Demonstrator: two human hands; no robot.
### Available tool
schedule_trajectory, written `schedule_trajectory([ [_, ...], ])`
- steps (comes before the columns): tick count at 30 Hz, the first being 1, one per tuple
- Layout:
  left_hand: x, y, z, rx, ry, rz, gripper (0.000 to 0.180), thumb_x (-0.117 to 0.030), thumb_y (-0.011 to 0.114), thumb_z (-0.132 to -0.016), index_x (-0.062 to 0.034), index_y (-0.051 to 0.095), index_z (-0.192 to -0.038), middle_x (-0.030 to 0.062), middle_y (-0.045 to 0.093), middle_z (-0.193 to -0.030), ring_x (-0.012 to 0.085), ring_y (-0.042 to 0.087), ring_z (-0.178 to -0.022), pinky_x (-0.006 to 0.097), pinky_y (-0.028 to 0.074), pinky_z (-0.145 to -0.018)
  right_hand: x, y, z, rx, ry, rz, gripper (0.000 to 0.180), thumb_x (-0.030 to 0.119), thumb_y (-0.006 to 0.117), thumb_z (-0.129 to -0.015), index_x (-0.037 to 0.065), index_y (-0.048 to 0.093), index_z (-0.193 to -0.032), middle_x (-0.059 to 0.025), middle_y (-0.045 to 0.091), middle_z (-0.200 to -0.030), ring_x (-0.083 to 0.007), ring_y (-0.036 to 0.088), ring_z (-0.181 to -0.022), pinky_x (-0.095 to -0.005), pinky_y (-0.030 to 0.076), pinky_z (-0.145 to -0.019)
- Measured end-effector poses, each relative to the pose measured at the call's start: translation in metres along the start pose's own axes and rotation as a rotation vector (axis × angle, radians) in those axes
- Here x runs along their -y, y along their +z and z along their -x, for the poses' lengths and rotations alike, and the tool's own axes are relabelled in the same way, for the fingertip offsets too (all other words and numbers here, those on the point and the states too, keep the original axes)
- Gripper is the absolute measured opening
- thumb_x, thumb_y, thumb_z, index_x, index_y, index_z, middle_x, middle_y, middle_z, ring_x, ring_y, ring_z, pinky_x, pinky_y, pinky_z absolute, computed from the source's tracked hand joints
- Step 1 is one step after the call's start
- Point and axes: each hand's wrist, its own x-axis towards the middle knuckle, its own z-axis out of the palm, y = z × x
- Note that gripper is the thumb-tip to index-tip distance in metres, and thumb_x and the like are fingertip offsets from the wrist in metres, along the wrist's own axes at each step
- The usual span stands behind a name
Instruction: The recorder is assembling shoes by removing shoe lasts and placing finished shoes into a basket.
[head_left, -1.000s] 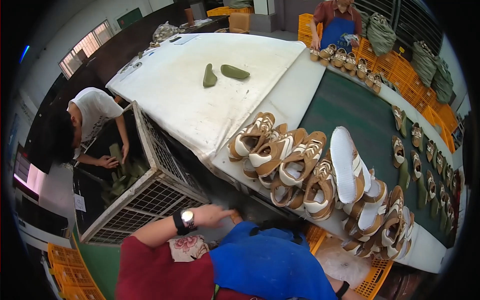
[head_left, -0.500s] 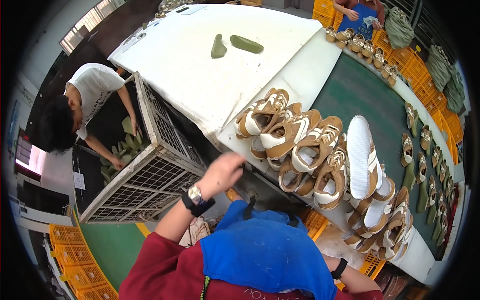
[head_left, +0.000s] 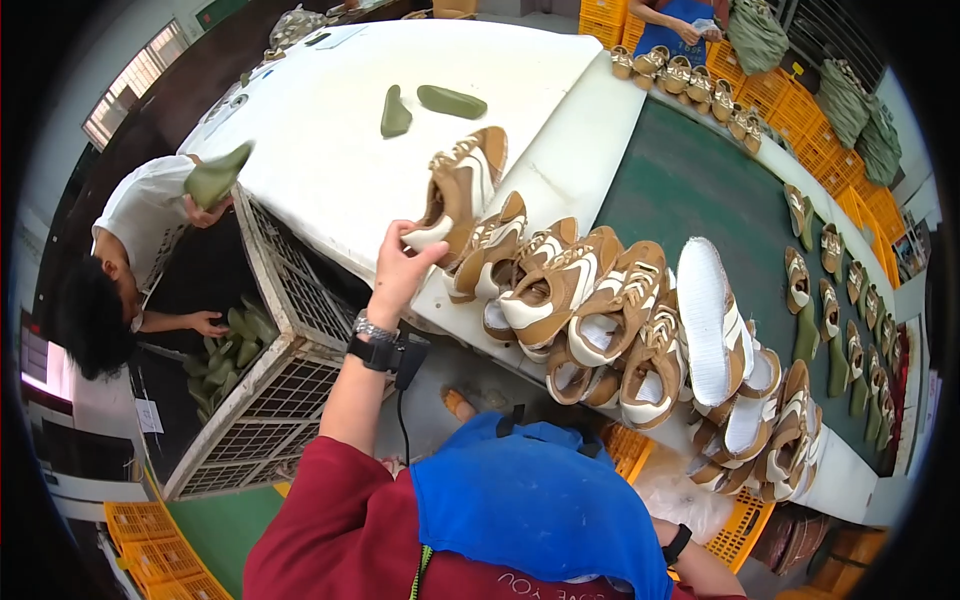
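A tan shoe point(head_left: 458, 190) is gripped at its heel by the left hand point(head_left: 400, 268), left of the shoe pile point(head_left: 620, 320); the right hand is hidden.

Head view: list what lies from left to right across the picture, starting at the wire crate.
Wire crate → left hand gripping a tan and white shoe → heap of matching shoes → green belt → row of shoes along its far edge.

Our left hand point(head_left: 398, 268) grips a tan-and-white shoe point(head_left: 458, 190) by its heel, lifted off the white tabletop point(head_left: 320, 130) beside a row of shoes point(head_left: 600, 310). Our right hand is hidden. A person point(head_left: 130, 250) holds a green last point(head_left: 215, 178).
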Motion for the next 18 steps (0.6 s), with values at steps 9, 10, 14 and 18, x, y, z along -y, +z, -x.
schedule_trajectory([
  [9,-0.046,0.041,0.033,0.034,0.400,-0.212,0.047,0.003,0.073,-0.065,-0.0046,0.043,-0.100,0.0208,0.041,-0.129,0.0264,0.047,-0.115,0.033,0.041,-0.093,0.000,-0.018,-0.005,0.021,0.005,0.148,0.035,0.036,0.055,-0.079,0.005,0.061,-0.094,-0.0181,0.063,-0.091,-0.0335,0.059,-0.082,-0.0354,0.047,-0.070],
  [10,-0.047,0.043,0.035,0.021,0.565,-0.445,0.049,0.003,0.074,-0.062,-0.0054,0.044,-0.100,0.0213,0.042,-0.129,0.0300,0.047,-0.116,0.034,0.041,-0.093,0.000,-0.021,-0.007,0.031,0.005,0.174,0.035,0.036,0.055,-0.079,0.005,0.061,-0.093,-0.0181,0.063,-0.091,-0.0336,0.059,-0.081,-0.0355,0.047,-0.070],
  [14,-0.051,0.043,0.047,0.042,0.547,-0.461,0.050,0.000,0.074,-0.063,-0.0068,0.044,-0.101,0.0196,0.042,-0.129,0.0278,0.047,-0.116,0.034,0.038,-0.096,-0.004,-0.026,-0.008,0.077,0.010,0.267,0.034,0.036,0.056,-0.079,0.005,0.062,-0.092,-0.0179,0.063,-0.088,-0.0339,0.059,-0.079,-0.0356,0.047,-0.068],
  [18,-0.042,0.040,0.045,0.089,0.506,-0.347,0.052,0.000,0.075,-0.062,-0.0075,0.044,-0.103,0.0188,0.043,-0.127,0.0271,0.047,-0.115,0.035,0.038,-0.096,0.006,-0.022,-0.021,0.080,0.012,0.352,0.034,0.036,0.056,-0.078,0.005,0.063,-0.091,-0.0177,0.063,-0.086,-0.0341,0.059,-0.077,-0.0358,0.048,-0.067],
])
